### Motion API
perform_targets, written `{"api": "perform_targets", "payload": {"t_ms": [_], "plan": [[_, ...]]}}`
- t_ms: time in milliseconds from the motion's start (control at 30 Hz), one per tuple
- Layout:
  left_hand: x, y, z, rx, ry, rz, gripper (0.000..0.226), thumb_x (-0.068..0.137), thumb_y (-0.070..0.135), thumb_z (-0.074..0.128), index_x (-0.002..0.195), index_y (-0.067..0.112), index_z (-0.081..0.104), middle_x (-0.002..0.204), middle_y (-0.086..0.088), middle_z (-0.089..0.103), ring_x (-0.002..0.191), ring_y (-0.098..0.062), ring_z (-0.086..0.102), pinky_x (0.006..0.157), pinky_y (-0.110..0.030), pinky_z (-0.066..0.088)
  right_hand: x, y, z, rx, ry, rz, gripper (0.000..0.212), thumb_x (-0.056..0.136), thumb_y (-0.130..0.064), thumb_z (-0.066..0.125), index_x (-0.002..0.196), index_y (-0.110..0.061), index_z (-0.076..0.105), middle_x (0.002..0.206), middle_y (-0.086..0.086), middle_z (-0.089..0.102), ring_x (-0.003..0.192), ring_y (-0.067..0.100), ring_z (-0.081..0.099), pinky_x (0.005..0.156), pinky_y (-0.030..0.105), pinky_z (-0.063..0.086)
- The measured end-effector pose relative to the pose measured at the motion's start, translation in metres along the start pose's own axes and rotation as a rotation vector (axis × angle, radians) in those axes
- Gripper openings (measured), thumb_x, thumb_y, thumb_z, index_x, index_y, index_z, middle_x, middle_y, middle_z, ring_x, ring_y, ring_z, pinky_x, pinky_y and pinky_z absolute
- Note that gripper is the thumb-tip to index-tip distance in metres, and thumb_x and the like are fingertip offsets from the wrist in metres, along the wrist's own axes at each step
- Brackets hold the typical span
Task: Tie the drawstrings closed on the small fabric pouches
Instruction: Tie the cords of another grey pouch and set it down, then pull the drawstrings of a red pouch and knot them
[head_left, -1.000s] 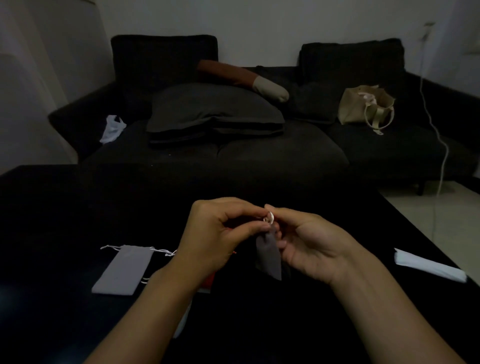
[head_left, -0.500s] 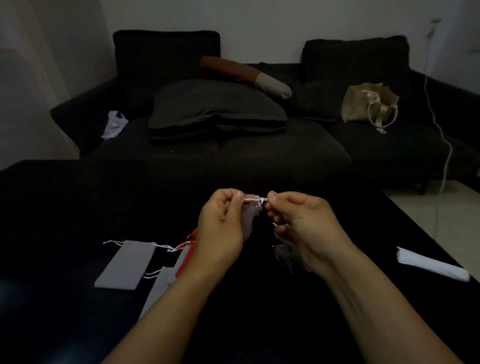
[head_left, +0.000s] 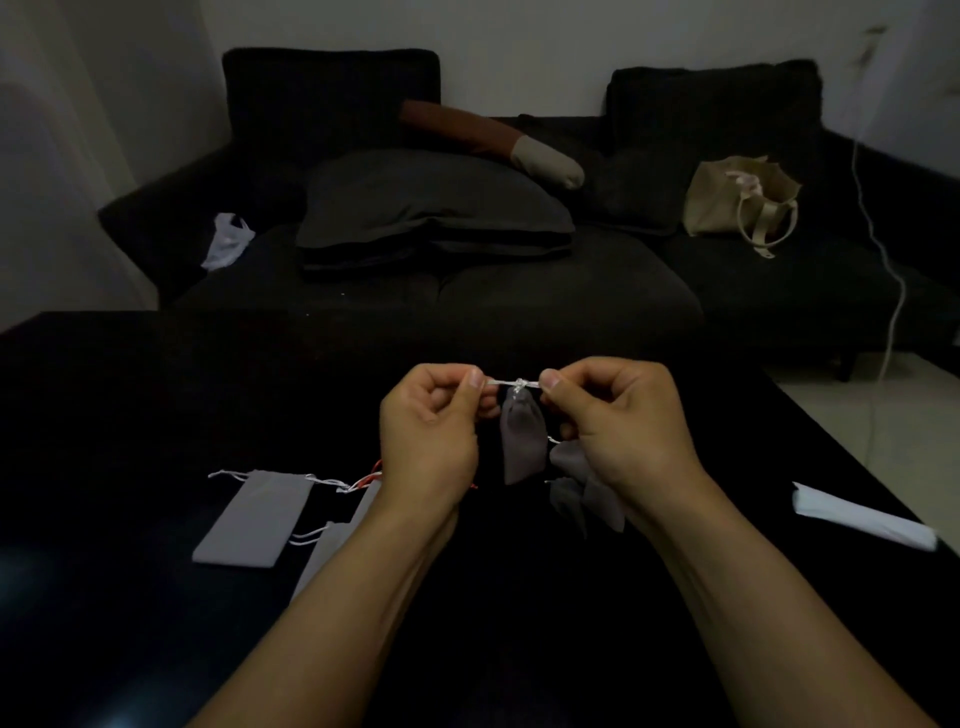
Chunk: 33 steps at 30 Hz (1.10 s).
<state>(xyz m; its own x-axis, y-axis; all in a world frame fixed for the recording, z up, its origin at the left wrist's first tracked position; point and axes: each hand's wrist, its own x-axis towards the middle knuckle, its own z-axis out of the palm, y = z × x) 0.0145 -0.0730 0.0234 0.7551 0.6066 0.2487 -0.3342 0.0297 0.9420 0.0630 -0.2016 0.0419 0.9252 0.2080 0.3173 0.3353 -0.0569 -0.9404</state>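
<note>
A small grey fabric pouch (head_left: 522, 441) hung in the air above the middle of the dark tabletop (head_left: 130, 415), its mouth gathered under a knot in the thin white drawstring (head_left: 519, 383). The string ran level between the two hands, and the pouch dangled just below and between them. The left hand (head_left: 431, 431) pinched one string end between thumb and forefinger; the right hand (head_left: 618, 421) pinched the other end the same way. The hands seemed set apart to pull the cord taut and cinch the knot, which judged close to finished. Under the right hand, other small grey pouches (head_left: 582, 493) lay bunched on the tabletop, perhaps already tied. Toward the left edge, a flat grey pouch (head_left: 254, 519) with loose white strings lay open-mouthed, likely waiting its turn. A folded white paper (head_left: 862, 517) rested near the right edge.
</note>
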Motion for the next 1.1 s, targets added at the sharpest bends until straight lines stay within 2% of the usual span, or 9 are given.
{"api": "perform_targets", "payload": {"t_ms": [200,333,400,467,567,633,733,900,1100], "plan": [[0.002,-0.007,-0.008,-0.017,-0.104,-0.093,0.009,0.096,0.003,0.057,0.091,0.006,0.064,0.081,-0.009,0.075,0.074,-0.011,0.073,0.065,-0.017,0.055,0.001,0.019,-0.002,0.065,-0.386,0.256,0.019,0.094,-0.034,0.060,0.098,-0.019,0.071,0.091,-0.001,0.076,0.085,0.014,0.072,0.063,0.021,0.055],[0.008,-0.012,-0.014,-0.023,-0.142,-0.227,0.008,0.096,0.007,0.058,0.094,0.005,0.065,0.079,-0.007,0.076,0.078,-0.015,0.074,0.063,-0.019,0.057,0.003,0.037,0.004,0.107,-0.384,0.254,0.010,0.087,-0.012,0.071,0.094,-0.005,0.074,0.083,0.008,0.076,0.078,0.013,0.071,0.068,0.022,0.054],[0.023,-0.016,-0.028,0.253,-0.116,-0.197,0.009,0.095,0.017,0.063,0.099,0.010,0.068,0.086,-0.004,0.074,0.087,-0.018,0.071,0.070,-0.024,0.059,0.005,0.051,0.008,-0.137,-0.275,0.283,0.014,0.085,-0.016,0.074,0.082,-0.002,0.074,0.073,0.011,0.072,0.068,0.014,0.066,0.066,0.029,0.051],[0.036,-0.021,-0.051,0.781,-0.146,-0.149,0.028,0.086,0.035,0.072,0.106,0.015,0.069,0.098,-0.001,0.072,0.096,-0.019,0.068,0.085,-0.033,0.056,0.005,0.066,0.009,-0.479,-0.253,0.313,0.020,0.082,-0.024,0.076,0.071,-0.007,0.074,0.065,0.002,0.072,0.061,0.010,0.066,0.063,0.027,0.054],[0.035,-0.029,-0.075,1.376,-0.385,-0.337,0.055,0.069,0.058,0.078,0.106,0.020,0.064,0.114,-0.006,0.066,0.104,-0.024,0.063,0.086,-0.032,0.050,0.001,0.075,0.011,-0.838,-0.246,0.307,0.023,0.077,-0.036,0.074,0.071,-0.014,0.069,0.076,0.003,0.071,0.073,0.019,0.069,0.072,0.036,0.059],[0.030,-0.039,-0.080,1.548,-0.488,-0.421,0.080,0.061,0.064,0.079,0.123,0.019,0.056,0.127,-0.012,0.055,0.116,-0.029,0.056,0.097,-0.037,0.048,-0.002,0.073,0.013,-0.953,-0.208,0.273,0.027,0.076,-0.039,0.076,0.078,-0.014,0.065,0.086,0.005,0.068,0.078,0.021,0.067,0.074,0.036,0.057],[0.026,-0.050,-0.080,1.521,-0.461,-0.366,0.088,0.059,0.052,0.087,0.129,0.015,0.051,0.128,-0.012,0.046,0.115,-0.032,0.055,0.099,-0.041,0.048,-0.004,0.069,0.014,-1.100,-0.157,0.243,0.041,0.077,-0.043,0.077,0.100,-0.012,0.063,0.107,0.009,0.064,0.092,0.025,0.066,0.073,0.034,0.053],[0.025,-0.051,-0.080,1.448,-0.438,-0.219,0.067,0.061,0.039,0.087,0.115,0.014,0.056,0.114,-0.008,0.049,0.103,-0.030,0.060,0.084,-0.036,0.051,-0.003,0.058,0.028,-1.273,-0.062,0.056,0.070,0.066,-0.051,0.082,0.120,-0.015,0.054,0.123,0.009,0.052,0.113,0.030,0.052,0.086,0.042,0.049],[0.026,-0.045,-0.085,1.251,-0.381,-0.145,0.057,0.060,0.031,0.084,0.097,0.022,0.042,0.095,0.002,0.055,0.082,-0.018,0.059,0.062,-0.025,0.039,-0.014,0.067,0.060,-0.844,-0.576,-0.053,0.038,0.074,-0.030,0.080,0.109,-0.023,0.067,0.107,0.004,0.067,0.102,0.023,0.063,0.086,0.036,0.051]]}}
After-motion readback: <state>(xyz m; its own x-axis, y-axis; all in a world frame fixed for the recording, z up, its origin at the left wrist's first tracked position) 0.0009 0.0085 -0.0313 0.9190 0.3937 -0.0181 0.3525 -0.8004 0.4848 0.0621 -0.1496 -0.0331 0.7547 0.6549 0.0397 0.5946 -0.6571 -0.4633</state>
